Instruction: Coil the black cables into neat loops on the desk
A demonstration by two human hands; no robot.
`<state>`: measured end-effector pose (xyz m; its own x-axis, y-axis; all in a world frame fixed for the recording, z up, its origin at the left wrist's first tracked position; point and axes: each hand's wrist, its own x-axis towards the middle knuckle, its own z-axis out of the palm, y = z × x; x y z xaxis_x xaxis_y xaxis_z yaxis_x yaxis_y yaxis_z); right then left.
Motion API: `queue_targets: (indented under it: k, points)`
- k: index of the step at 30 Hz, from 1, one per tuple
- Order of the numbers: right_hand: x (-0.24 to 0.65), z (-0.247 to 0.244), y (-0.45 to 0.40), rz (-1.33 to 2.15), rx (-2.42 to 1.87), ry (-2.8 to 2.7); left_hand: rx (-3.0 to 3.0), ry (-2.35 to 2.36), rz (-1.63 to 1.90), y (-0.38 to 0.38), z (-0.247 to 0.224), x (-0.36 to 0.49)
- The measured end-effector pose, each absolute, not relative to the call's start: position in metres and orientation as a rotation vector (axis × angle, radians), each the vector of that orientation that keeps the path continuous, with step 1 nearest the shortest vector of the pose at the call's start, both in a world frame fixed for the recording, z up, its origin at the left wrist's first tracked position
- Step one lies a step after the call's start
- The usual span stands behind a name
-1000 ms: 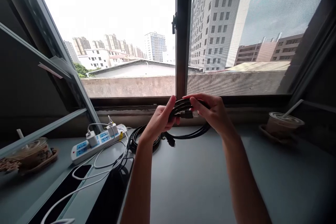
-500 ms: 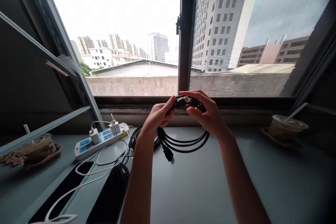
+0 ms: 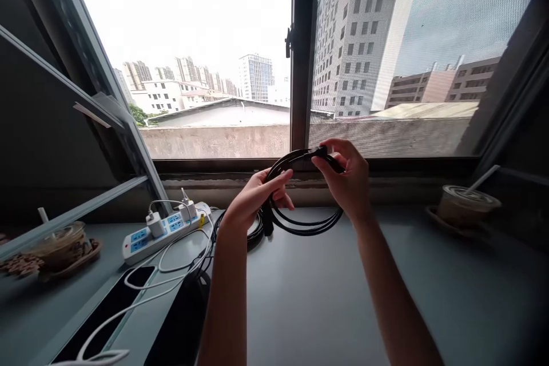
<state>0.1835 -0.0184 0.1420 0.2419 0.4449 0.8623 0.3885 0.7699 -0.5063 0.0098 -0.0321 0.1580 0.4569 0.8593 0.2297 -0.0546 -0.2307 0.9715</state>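
Note:
A coiled black cable [image 3: 305, 232] is held up above the desk in front of the window. My left hand [image 3: 257, 197] grips the coil's left side, thumb over the strands. At the top right of the coil, my right hand [image 3: 348, 174] pinches a black connector [image 3: 318, 152] between thumb and fingers. Another black plug [image 3: 268, 227] hangs below my left hand. Behind my left forearm, a second coil of black cable [image 3: 256, 235] lies on the desk, partly hidden.
A white power strip [image 3: 166, 230] with chargers and white cords is at the left, near two dark flat devices. Drink cups stand at the far left [image 3: 64, 246] and right [image 3: 465, 206]. A metal frame [image 3: 98, 194] crosses the left side.
My right hand has moved the connector up and to the right, away from my left hand. The hanging plug has risen, and the coil's upper strands now show between my hands.

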Motion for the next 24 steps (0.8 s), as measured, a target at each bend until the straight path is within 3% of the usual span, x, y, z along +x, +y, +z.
queue_targets:
  k: [7, 12, 24]
  points:
    - [0.191, 0.124, 0.013, 0.201, -0.876, -1.11, 1.564, 1.002, 0.918, -0.016, 0.141, 0.011]
    - [0.197, 0.111, 0.029, 0.322, -1.216, -1.227, 1.571, 1.15, 0.99, 0.0, 0.126, 0.023]
    - [0.246, 0.055, 0.058, 1.213, -1.814, -1.718, 1.691, 1.524, 0.637, 0.064, 0.051, 0.032]
